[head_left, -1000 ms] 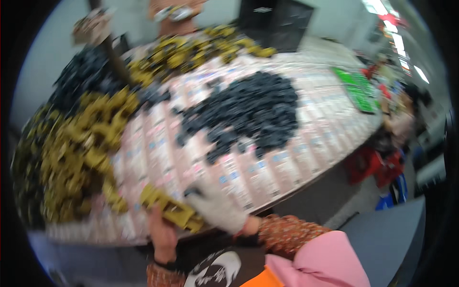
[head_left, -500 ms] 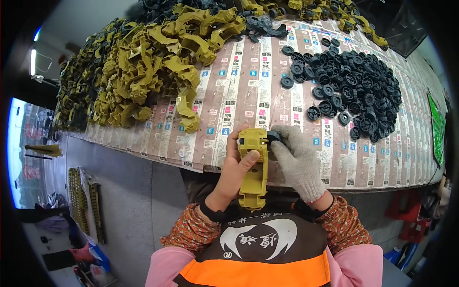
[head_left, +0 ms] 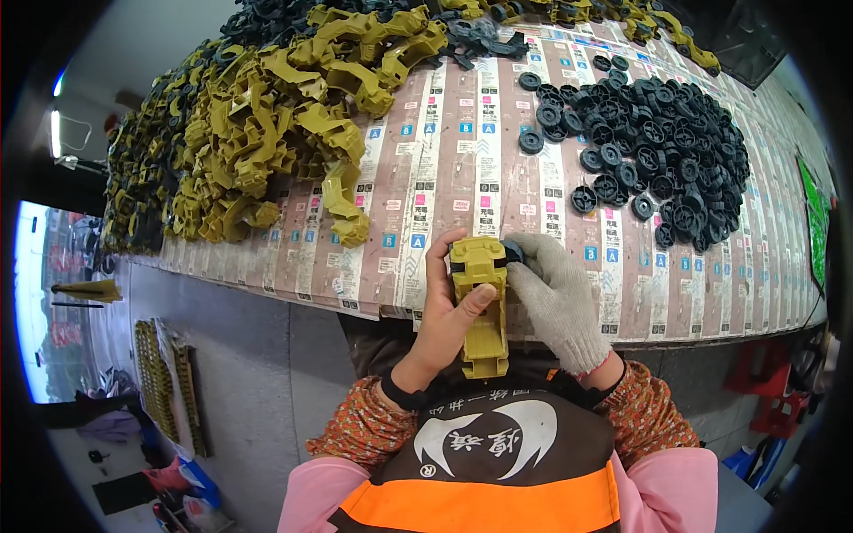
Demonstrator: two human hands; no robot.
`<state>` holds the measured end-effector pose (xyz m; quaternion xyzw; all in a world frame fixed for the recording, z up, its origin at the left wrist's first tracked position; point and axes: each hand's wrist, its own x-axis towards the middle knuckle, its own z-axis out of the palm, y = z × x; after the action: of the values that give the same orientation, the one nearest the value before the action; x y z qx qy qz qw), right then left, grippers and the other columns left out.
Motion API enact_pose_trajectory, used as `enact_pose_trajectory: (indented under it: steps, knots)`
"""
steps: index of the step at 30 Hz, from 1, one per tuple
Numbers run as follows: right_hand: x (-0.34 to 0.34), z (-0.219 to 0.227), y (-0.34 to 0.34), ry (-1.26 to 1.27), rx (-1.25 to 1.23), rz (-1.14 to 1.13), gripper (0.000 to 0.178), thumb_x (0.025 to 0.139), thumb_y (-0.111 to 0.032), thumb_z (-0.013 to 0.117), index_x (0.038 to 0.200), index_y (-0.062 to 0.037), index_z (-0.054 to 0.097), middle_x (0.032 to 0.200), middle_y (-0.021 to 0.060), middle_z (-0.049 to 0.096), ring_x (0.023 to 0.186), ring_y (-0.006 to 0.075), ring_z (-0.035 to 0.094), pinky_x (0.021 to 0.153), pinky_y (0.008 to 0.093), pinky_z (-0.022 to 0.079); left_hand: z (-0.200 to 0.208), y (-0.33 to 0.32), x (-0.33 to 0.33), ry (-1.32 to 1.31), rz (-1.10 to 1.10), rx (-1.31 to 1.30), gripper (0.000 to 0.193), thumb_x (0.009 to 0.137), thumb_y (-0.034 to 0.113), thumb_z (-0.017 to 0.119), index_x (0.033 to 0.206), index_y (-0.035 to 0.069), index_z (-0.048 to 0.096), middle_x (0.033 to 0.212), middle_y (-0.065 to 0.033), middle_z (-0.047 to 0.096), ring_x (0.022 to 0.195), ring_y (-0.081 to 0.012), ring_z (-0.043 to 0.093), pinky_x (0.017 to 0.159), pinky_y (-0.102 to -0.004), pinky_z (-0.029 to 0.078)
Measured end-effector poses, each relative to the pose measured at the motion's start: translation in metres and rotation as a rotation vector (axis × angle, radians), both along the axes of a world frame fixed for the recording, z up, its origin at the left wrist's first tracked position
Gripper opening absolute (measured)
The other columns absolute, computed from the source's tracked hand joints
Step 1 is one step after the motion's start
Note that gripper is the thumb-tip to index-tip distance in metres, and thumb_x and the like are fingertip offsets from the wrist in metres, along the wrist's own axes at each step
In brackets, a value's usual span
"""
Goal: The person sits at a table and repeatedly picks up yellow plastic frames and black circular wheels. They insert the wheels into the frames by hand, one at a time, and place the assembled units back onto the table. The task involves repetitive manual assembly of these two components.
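Above the table's near edge, my bare left hand (head_left: 447,311) grips a yellow plastic toy car body (head_left: 484,333), thumb across it and fingers round its left side. My right hand (head_left: 560,302), in a knitted grey glove, is closed on a black toy wheel (head_left: 513,252) pressed against the upper right side of the car body. Glove fingers cover part of that wheel. A black piece shows at the upper left of the body, next to my left fingers.
Loose black wheels (head_left: 657,151) lie heaped at the right of the table (head_left: 426,222). Yellow car bodies (head_left: 249,133) form a large pile at the left. Dark plastic parts (head_left: 484,40) lie at the back. A green mesh item (head_left: 813,222) hangs by the right edge.
The car body has shifted slightly right and tilted, showing more of its upper end. My right hand still presses the wheel against its side. The view has shifted a little.
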<state>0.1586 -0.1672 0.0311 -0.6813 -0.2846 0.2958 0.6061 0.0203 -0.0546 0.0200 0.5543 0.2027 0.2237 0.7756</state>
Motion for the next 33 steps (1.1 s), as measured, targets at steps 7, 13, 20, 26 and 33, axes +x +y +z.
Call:
enact_pose_trajectory:
  steps: [7, 13, 20, 26, 33]
  knots:
    - [-0.004, -0.005, -0.001, -0.117, 0.078, -0.025, 0.033, 0.098, -0.003, 0.063, 0.130, 0.0003, 0.065, 0.107, 0.0216, 0.074, 0.099, 0.0323, 0.076, 0.086, 0.0385, 0.058, -0.002, -0.005, 0.001, -0.002, -0.007, 0.109, 0.080, 0.101, 0.027, 0.077, 0.162, 0.014, 0.026, 0.139, -0.0078, 0.053, 0.126, -0.0177, 0.056, 0.111, -0.0352, 0.045]
    - [-0.008, 0.013, -0.012, -0.413, -0.006, 0.020, 0.033, 0.095, -0.001, 0.061, 0.128, 0.0001, 0.064, 0.103, 0.0265, 0.073, 0.096, 0.0451, 0.073, 0.082, 0.0470, 0.059, -0.013, 0.002, -0.003, 0.073, -0.077, 0.335, 0.081, 0.101, 0.025, 0.077, 0.161, 0.013, 0.022, 0.139, -0.0102, 0.051, 0.126, -0.0199, 0.055, 0.111, -0.0369, 0.045]
    - [0.008, 0.035, -0.026, -0.542, -0.173, 0.098, 0.028, 0.083, -0.007, 0.064, 0.111, -0.0032, 0.066, 0.085, 0.0251, 0.070, 0.081, 0.0468, 0.071, 0.072, 0.0554, 0.056, 0.005, 0.000, 0.001, 0.152, -0.260, 0.433, 0.079, 0.098, 0.013, 0.075, 0.158, 0.012, 0.022, 0.134, -0.0140, 0.053, 0.123, -0.0230, 0.058, 0.108, -0.0383, 0.046]
    - [0.025, 0.038, -0.043, -0.463, -0.194, 0.102, 0.023, 0.084, -0.011, 0.062, 0.106, -0.0044, 0.068, 0.086, 0.0263, 0.071, 0.085, 0.0486, 0.070, 0.075, 0.0568, 0.055, 0.004, -0.010, 0.012, 0.114, -0.344, 0.302, 0.081, 0.097, 0.011, 0.077, 0.158, 0.015, 0.023, 0.137, -0.0145, 0.054, 0.123, -0.0230, 0.061, 0.107, -0.0378, 0.049]
    - [0.178, 0.043, -0.113, -0.747, -0.227, -0.501, 0.029, 0.096, -0.013, 0.063, 0.123, -0.0045, 0.071, 0.117, 0.0180, 0.074, 0.101, 0.0301, 0.074, 0.089, 0.0399, 0.058, 0.006, -0.012, 0.019, 0.069, -0.253, 0.100, 0.079, 0.096, 0.012, 0.080, 0.158, 0.016, 0.031, 0.135, -0.0082, 0.056, 0.122, -0.0182, 0.059, 0.106, -0.0355, 0.051]
